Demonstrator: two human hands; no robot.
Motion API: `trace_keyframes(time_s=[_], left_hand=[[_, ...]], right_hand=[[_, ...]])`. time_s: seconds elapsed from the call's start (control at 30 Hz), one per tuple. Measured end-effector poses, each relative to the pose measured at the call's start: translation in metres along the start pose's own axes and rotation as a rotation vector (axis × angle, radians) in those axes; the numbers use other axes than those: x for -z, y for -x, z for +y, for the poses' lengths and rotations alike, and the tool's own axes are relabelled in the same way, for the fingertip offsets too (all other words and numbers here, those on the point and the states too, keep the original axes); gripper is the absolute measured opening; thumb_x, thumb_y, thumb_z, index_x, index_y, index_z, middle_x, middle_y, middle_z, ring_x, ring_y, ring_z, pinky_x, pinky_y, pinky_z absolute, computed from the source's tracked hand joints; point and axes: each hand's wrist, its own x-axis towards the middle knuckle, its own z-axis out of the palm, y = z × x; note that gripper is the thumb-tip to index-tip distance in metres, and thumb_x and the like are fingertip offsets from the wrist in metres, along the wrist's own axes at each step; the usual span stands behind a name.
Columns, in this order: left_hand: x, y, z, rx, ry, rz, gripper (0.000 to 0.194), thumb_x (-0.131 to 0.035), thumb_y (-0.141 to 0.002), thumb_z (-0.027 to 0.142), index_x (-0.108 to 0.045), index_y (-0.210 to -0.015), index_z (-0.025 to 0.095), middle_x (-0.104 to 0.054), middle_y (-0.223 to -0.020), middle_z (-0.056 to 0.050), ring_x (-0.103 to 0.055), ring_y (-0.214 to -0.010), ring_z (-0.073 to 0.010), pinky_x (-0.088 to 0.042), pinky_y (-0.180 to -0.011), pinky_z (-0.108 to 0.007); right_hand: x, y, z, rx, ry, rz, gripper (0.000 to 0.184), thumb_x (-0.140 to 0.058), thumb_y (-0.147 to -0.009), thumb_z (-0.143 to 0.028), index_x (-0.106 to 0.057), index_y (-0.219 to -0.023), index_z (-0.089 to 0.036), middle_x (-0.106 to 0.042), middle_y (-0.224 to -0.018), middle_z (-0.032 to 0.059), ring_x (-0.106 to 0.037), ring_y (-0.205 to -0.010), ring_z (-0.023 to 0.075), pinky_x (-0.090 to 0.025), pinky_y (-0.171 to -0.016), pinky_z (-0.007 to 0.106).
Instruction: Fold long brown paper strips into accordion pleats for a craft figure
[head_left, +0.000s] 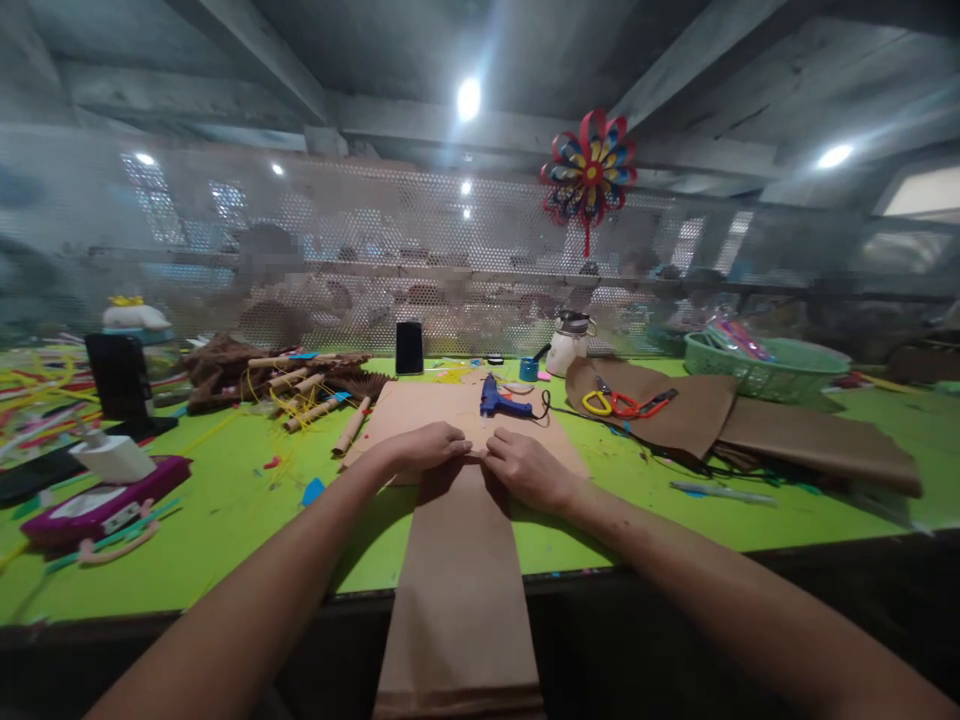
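A long strip of brown kraft paper (465,580) runs from the green table down over its front edge towards me. At its far end, my left hand (435,446) pinches the paper's edge from the left. My right hand (525,468) grips the same edge from the right, fingers curled and close to the left ones. The edge between the fingertips looks folded over. Beneath both hands lies a flat tan board (405,405). Just beyond the right hand, a blue hot glue gun (504,402) rests on that board.
Rolled paper tubes (307,395) with yellow string lie left. A phone (409,348) stands at the back. Scissors (626,402) sit on brown paper (675,400) at right, near a green basket (795,365). A purple power strip (109,500) with a white plug is at left.
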Motion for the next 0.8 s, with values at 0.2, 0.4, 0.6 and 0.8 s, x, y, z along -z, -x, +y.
trace_keyframes(time_s=[0.2,0.4,0.6,0.8], left_hand=[[0.003,0.009,0.004,-0.030,0.126,0.035,0.039,-0.040,-0.079,0.049,-0.055,-0.070,0.014,-0.052,-0.065,-0.001,-0.042,-0.059,-0.0124,-0.032,-0.057,-0.023],[0.001,0.016,0.012,-0.039,0.304,0.037,0.042,-0.040,-0.078,0.054,-0.052,-0.070,0.014,-0.045,-0.059,0.002,-0.036,-0.052,-0.0096,-0.028,-0.050,-0.021],[0.001,0.016,0.020,-0.154,0.315,0.150,0.040,-0.040,-0.080,0.049,-0.053,-0.069,0.014,-0.046,-0.061,0.002,-0.037,-0.056,-0.0098,-0.029,-0.051,-0.021],[-0.005,0.015,0.019,-0.133,0.298,0.169,0.038,-0.041,-0.081,0.047,-0.056,-0.071,0.013,-0.050,-0.061,0.001,-0.040,-0.055,-0.0100,-0.031,-0.053,-0.021]], right_hand=[[0.006,-0.001,-0.002,-0.052,-0.038,0.057,0.019,-0.042,-0.085,-0.012,-0.058,-0.077,-0.011,-0.051,-0.074,0.0090,-0.040,-0.073,0.0177,-0.035,-0.064,0.030],[0.015,0.000,0.014,-0.310,-0.521,0.166,0.023,-0.053,-0.080,-0.030,-0.062,-0.093,-0.015,-0.057,-0.091,0.0092,-0.048,-0.085,0.0175,-0.040,-0.072,0.029],[0.030,-0.016,0.034,-0.501,-1.075,-0.294,0.042,-0.048,-0.078,-0.048,-0.065,-0.071,-0.010,-0.058,-0.061,0.0029,-0.050,-0.057,0.0111,-0.037,-0.055,0.022],[0.007,-0.012,0.034,-0.594,-1.192,-0.216,0.042,-0.060,-0.067,-0.050,-0.064,-0.068,-0.009,-0.051,-0.054,-0.0007,-0.041,-0.049,0.0071,-0.030,-0.046,0.019]])
